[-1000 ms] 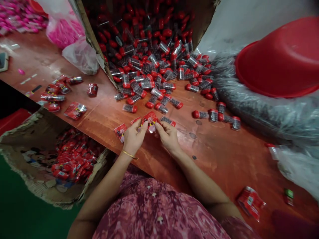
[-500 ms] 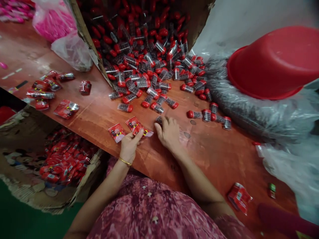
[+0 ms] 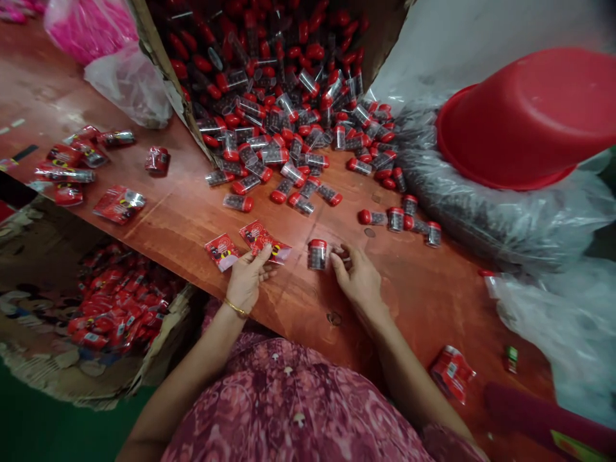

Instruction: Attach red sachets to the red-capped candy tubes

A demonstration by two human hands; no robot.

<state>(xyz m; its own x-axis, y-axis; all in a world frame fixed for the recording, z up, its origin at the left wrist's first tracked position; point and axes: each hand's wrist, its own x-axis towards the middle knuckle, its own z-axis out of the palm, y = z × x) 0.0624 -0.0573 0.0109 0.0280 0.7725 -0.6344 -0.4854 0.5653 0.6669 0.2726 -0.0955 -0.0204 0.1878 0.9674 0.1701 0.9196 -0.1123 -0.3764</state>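
My left hand (image 3: 245, 280) pinches a red printed sleeve (image 3: 258, 236) between thumb and fingers. Beside it on the table lies another red printed sleeve (image 3: 222, 251), flat. A small clear tube with a red cap (image 3: 317, 255) and dark contents rests just right of my left hand. My right hand (image 3: 357, 277) is to the right of that tube, apart from it, with its fingers loosely bent and nothing seen in them. Many more red-capped tubes (image 3: 274, 154) spill out of a cardboard box (image 3: 158, 70) beyond my hands.
Finished-looking red packs (image 3: 118, 204) lie at the left of the table. Below the edge, a torn carton (image 3: 158, 350) holds many red packs. A red bucket (image 3: 524, 122) stands upside down on a plastic bag (image 3: 462, 212) at right. A red packet (image 3: 452, 372) lies near my right forearm.
My right hand has let go of the red-capped tube and moved right, leaving it on the table. My left hand still holds the sleeve in about the same place.
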